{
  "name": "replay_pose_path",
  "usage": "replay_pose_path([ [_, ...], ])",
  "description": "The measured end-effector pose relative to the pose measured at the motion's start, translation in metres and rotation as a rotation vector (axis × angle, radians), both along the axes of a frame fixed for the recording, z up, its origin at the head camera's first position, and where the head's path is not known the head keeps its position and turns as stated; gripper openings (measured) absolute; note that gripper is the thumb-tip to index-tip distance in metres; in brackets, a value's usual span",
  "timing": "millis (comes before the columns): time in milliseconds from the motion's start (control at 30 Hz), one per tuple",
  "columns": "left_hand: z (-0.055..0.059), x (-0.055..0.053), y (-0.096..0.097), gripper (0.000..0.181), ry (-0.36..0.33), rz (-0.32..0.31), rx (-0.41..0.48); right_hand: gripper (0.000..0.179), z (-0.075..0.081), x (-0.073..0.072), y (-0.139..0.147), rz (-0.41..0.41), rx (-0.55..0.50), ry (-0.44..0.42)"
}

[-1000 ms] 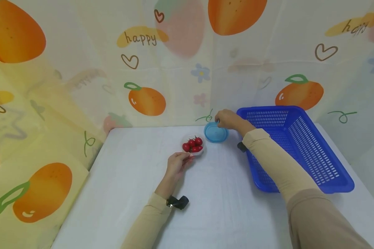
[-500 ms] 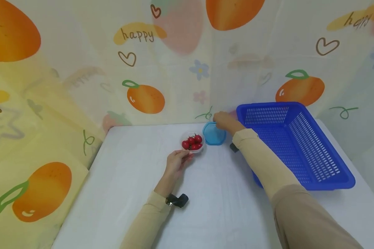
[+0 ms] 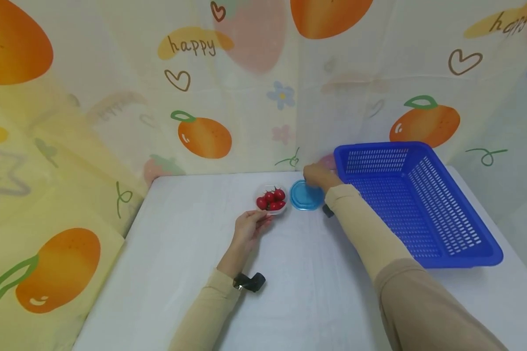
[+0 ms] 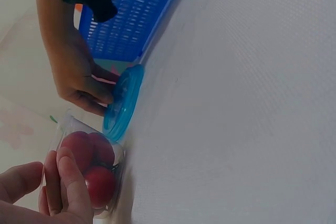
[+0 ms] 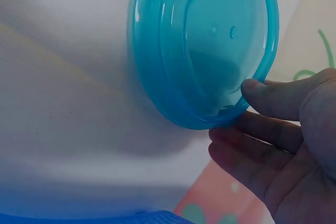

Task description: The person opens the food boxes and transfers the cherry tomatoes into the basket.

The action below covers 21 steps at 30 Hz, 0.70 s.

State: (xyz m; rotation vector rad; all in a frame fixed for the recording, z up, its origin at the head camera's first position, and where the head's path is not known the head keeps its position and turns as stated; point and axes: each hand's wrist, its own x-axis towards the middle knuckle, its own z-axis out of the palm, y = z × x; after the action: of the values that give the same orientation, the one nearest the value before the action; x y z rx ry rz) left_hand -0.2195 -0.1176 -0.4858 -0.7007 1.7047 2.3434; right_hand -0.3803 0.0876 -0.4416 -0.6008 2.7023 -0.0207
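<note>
A small clear plastic container (image 3: pixel 286 201) holds several red cherry tomatoes (image 3: pixel 270 197) near the back of the table. My left hand (image 3: pixel 249 229) holds the container at its near side; in the left wrist view its fingers (image 4: pixel 68 177) lie against the clear wall. Just right of the container is a round, translucent blue lid (image 3: pixel 305 196). My right hand (image 3: pixel 319 176) pinches the lid's far edge, thumb on one face and fingers behind, as the right wrist view shows. The lid stands tilted, its lower rim close to the tabletop.
A large blue plastic basket (image 3: pixel 470 214) with perforated walls stands at the right, partly behind my right sleeve. A white cloth (image 3: pixel 180 253) covers the table. Behind it hangs a curtain (image 3: pixel 246 107) printed with fruit.
My right hand has tilted the blue lid and brought it slightly nearer to me, beside the container. The left hand stays in place at the container.
</note>
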Motion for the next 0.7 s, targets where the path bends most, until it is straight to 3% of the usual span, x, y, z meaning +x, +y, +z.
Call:
replay_pose_path([
  [400, -0.003, 0.001, 0.002, 0.023, 0.014, -0.009, 0.001, 0.02, -0.007, 0.003, 0.004, -0.016, -0.022, -0.003],
  [700, -0.003, -0.001, -0.001, 0.02, 0.016, 0.004, 0.003, 0.019, 0.014, 0.009, 0.005, -0.039, -0.09, -0.027],
])
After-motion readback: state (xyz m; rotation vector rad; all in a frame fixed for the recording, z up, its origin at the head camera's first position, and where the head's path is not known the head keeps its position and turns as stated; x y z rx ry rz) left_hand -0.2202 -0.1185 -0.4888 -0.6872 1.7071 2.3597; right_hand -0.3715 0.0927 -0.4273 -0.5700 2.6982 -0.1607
